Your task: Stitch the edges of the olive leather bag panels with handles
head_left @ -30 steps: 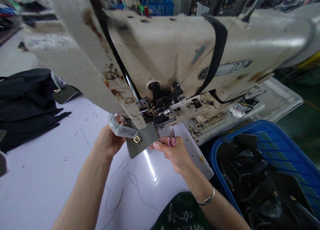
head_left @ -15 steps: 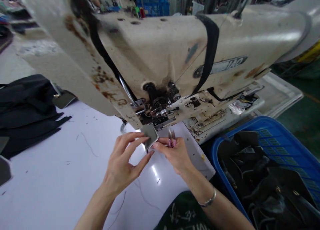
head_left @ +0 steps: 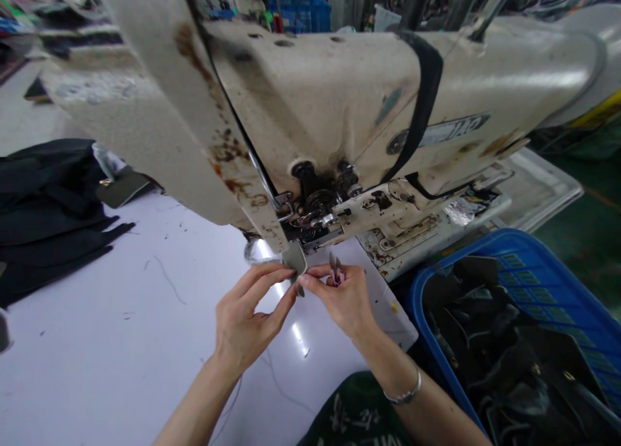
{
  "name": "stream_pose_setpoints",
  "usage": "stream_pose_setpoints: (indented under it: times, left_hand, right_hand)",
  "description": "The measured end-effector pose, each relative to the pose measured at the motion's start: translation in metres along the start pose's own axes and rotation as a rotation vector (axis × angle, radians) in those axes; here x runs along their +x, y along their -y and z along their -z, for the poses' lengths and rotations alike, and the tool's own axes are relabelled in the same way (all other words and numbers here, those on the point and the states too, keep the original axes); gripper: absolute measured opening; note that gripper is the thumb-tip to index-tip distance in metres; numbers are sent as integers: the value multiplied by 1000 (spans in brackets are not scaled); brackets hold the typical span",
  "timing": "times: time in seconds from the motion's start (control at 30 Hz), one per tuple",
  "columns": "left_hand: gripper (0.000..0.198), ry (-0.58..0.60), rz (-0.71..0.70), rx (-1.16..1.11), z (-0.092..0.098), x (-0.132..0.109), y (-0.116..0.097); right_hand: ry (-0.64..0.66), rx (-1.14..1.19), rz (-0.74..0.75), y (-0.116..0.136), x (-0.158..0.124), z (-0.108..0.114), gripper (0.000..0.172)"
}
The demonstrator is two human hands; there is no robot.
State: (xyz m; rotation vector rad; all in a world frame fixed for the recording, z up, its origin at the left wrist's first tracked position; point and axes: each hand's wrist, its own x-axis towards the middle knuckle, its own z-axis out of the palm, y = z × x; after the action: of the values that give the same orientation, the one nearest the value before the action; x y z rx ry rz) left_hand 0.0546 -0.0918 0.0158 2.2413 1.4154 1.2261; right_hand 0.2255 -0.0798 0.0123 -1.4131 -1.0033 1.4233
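Note:
A small dark grey-green fabric piece (head_left: 295, 258) with a pale edging lies under the needle area of the sewing machine (head_left: 320, 109). My left hand (head_left: 259, 310) pinches its near left side between thumb and fingers. From the right, my right hand (head_left: 342, 297) grips the edged side with thumb and forefinger. Small pink-handled thread snips (head_left: 337, 272) are also tucked in my right hand, blades pointing up and away. The machine head hides the far end of the piece.
To the right stands a blue plastic basket (head_left: 422, 303) holding dark edged pieces (head_left: 514, 349). Black fabric (head_left: 53, 206) is heaped at the left on the white tabletop (head_left: 160, 349). Loose threads lie about, and a pale tray (head_left: 548, 187) sits behind the basket.
The fabric piece has turned and shows less of its face. My left fingers have closed in on its near edge. My right hand has barely moved, and the view has shifted slightly.

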Motion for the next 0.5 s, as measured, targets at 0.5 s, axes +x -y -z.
stream_pose_setpoints:
  times: [0.5]
  left_hand:
    - [32, -64, -40, -3, -14, -4, 0]
  right_hand:
    - [-22, -194, 115, 6, -9, 5, 15]
